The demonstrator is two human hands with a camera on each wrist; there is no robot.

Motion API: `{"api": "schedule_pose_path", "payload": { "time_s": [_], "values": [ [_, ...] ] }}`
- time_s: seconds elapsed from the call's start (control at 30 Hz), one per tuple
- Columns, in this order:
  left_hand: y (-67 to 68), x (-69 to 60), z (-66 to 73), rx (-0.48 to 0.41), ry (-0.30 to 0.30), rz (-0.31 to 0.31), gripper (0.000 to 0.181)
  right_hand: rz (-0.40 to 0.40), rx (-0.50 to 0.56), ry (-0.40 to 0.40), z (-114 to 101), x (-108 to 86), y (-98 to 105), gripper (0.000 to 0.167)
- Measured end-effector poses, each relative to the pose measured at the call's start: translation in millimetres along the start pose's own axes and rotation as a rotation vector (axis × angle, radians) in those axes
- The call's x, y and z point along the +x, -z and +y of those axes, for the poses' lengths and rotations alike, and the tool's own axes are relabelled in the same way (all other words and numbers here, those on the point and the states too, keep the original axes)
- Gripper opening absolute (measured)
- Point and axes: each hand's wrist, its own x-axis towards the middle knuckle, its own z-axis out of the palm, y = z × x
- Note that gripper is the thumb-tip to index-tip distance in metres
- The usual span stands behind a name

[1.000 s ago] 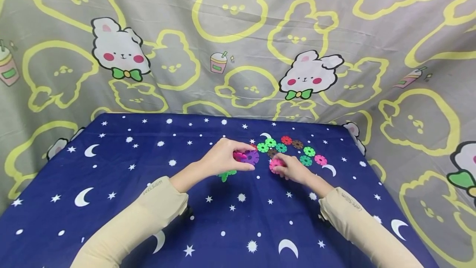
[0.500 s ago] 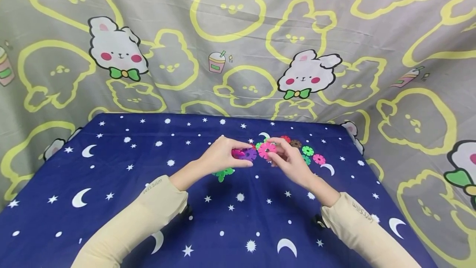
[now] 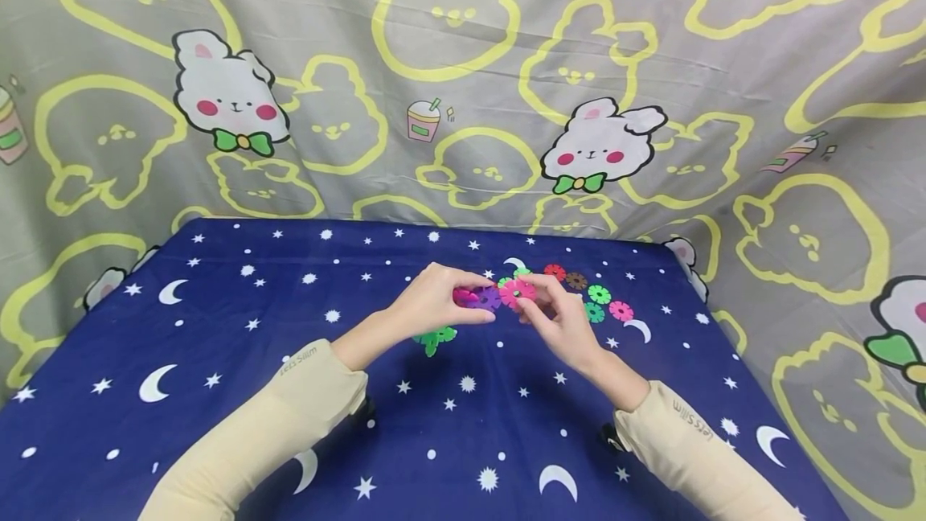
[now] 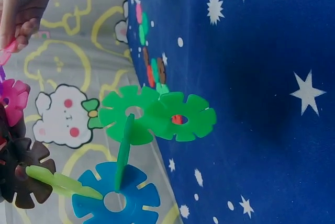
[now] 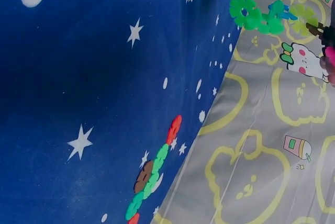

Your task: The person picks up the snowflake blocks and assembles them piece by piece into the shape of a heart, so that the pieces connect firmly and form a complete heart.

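Note:
In the head view my left hand (image 3: 437,297) grips a chain of slotted plastic snowflake discs between thumb and fingers. A purple disc (image 3: 489,300) is at its right end, and green discs (image 3: 436,338) hang below the hand. The left wrist view shows more of the chain: a brown disc (image 4: 37,153), a lime disc (image 4: 65,184), a blue disc (image 4: 89,192) and green discs (image 4: 196,109). My right hand (image 3: 567,324) pinches a pink disc (image 3: 510,291), edge against the purple one. Whether their slots interlock I cannot tell.
Loose discs lie on the starry blue tablecloth (image 3: 463,424) beyond and right of my right hand, including a red disc (image 3: 554,272), a light green disc (image 3: 599,294) and another pink disc (image 3: 620,311). A patterned curtain (image 3: 325,22) hangs behind the table.
My right hand has lifted the pink disc from the tablecloth and brought it left, up against the purple disc. My left hand has stayed nearly in place with the chain.

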Motion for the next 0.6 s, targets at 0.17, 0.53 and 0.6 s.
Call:
{"api": "schedule_pose_path", "payload": {
  "time_s": [0.17,0.53,0.6],
  "values": [
    [1.7,0.4,2.3,0.018,0.021,-0.009,0.042,0.021,-0.017,0.05,4.6,-1.7,-1.5,0.04],
    [2.7,1.1,4.6,0.011,0.018,-0.005,0.043,0.023,-0.012,0.073,3.5,-2.0,-3.8,0.039],
    [2.4,1.5,5.1,0.011,0.021,-0.006,0.044,0.018,-0.014,0.069,2.9,-1.9,-4.6,0.038]
  ]
}}
